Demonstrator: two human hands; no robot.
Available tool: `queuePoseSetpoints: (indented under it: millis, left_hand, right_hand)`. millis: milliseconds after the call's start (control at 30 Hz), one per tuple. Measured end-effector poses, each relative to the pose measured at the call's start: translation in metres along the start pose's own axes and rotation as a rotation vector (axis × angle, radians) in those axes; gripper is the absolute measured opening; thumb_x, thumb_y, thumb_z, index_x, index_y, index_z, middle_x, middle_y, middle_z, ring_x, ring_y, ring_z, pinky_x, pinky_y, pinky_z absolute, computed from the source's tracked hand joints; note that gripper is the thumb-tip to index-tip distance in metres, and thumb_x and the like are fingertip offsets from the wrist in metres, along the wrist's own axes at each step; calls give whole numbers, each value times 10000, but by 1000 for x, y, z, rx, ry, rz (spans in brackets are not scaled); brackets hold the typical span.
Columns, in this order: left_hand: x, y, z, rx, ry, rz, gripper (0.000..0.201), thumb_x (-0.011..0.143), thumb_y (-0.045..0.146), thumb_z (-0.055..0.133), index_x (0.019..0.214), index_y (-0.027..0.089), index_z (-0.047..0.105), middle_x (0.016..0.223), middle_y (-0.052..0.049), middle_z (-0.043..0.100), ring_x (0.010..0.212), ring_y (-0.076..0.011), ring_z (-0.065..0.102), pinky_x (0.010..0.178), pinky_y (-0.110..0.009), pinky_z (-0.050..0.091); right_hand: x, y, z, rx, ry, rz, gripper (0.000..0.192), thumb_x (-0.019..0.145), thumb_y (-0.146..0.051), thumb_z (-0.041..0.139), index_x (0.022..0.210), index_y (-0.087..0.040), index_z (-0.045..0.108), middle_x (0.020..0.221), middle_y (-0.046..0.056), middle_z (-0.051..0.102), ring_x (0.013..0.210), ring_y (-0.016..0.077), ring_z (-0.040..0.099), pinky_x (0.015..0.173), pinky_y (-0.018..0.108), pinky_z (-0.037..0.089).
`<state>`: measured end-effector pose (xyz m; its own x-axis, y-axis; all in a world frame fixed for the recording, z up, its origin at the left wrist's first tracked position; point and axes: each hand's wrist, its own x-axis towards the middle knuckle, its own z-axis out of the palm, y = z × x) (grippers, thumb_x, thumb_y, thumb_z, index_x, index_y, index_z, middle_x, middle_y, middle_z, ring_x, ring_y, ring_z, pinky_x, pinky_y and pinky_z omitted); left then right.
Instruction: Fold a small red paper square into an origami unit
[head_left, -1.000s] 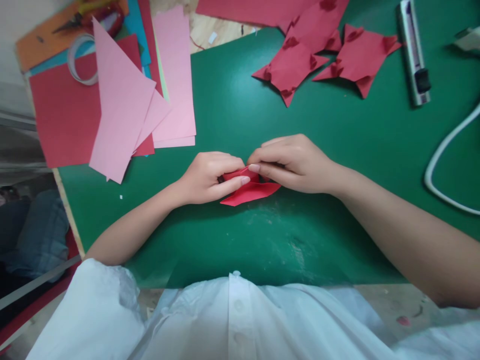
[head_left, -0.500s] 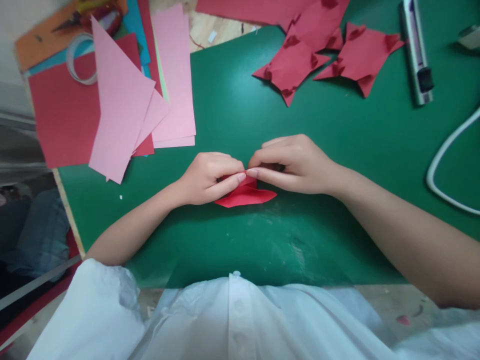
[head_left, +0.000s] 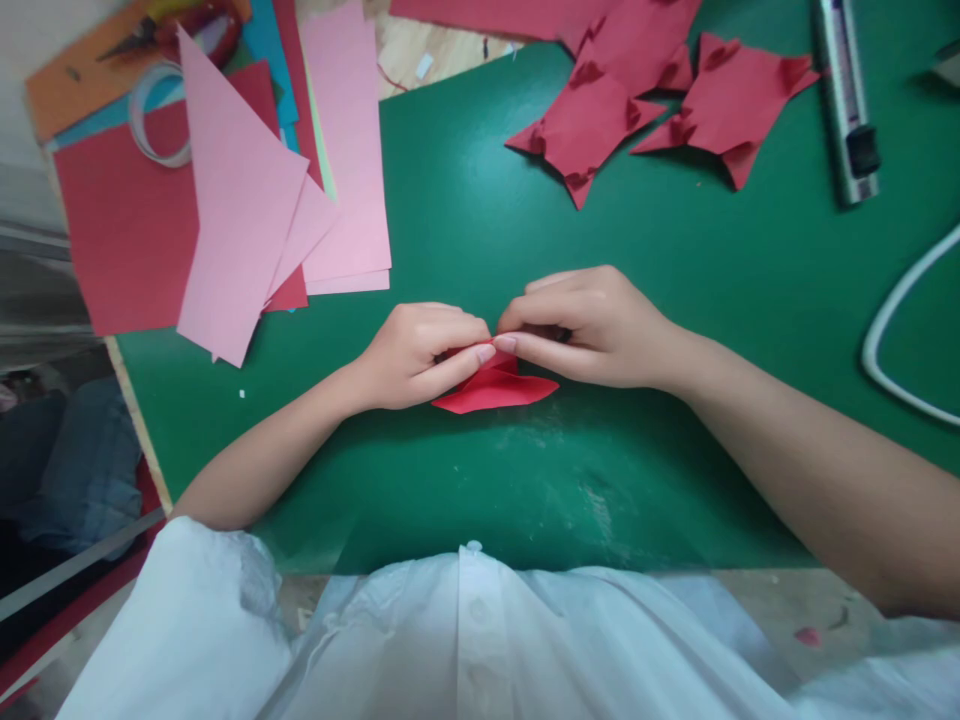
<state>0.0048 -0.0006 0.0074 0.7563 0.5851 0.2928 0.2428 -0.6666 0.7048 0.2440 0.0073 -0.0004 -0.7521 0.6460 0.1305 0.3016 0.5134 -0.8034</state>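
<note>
Green counter point(head_left: 450, 210) lies under the fingers point(head_left: 454, 328) and all round them, pale scuff marks on the near side. Red sheet point(head_left: 124, 235): well to the left of the fingers, partly covered by a kite-shaped pink piece point(head_left: 240, 200). Pink strips point(head_left: 346, 190) lie nearer the fingers, ahead and to their left.

Left hand point(head_left: 420, 355) and right hand point(head_left: 600, 325) face each other, tips nearly meeting. Folded red shapes point(head_left: 589, 125) with pointed corners sit ahead of the fingers, slightly right; another four-pointed red piece point(head_left: 739, 100) lies further right. Cutter point(head_left: 846, 110): far right of the fingers, ahead, lying lengthwise.

Folded red paper point(head_left: 496, 392) is between the hands; thumb and fingers of both pinch its upper edge narrowly, its lower flap spreading toward the body. Tape roll point(head_left: 136, 118): far left, ahead. White scrap point(head_left: 241, 394): left of the fingers, on the counter.
</note>
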Motion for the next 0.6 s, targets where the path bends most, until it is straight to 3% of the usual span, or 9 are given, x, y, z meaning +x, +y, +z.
queuePoseSetpoints:
  millis: [233, 600]
  left_hand:
    - [-1, -1, -1, 1, -43, -42, 434, 1118, 348, 457, 716, 204, 536, 617, 20, 584, 588, -105, 540, 625, -258, 406]
    - [-1, -1, 0, 16, -27, -14, 415, 1115, 321, 473, 725, 199, 545, 625, 23, 589, 597, -98, 545, 621, -249, 393]
  right_hand:
    - [0, -2, 0, -28, -1, 6, 386, 1117, -452, 453, 901, -221, 674, 707, 6, 654, 656, 135, 565, 661, 301, 372]
    - [0, -1, 0, -41, -3, -2, 381, 1114, -437, 455, 903, -209, 676, 707, 8, 647, 661, 136, 564, 670, 297, 372]
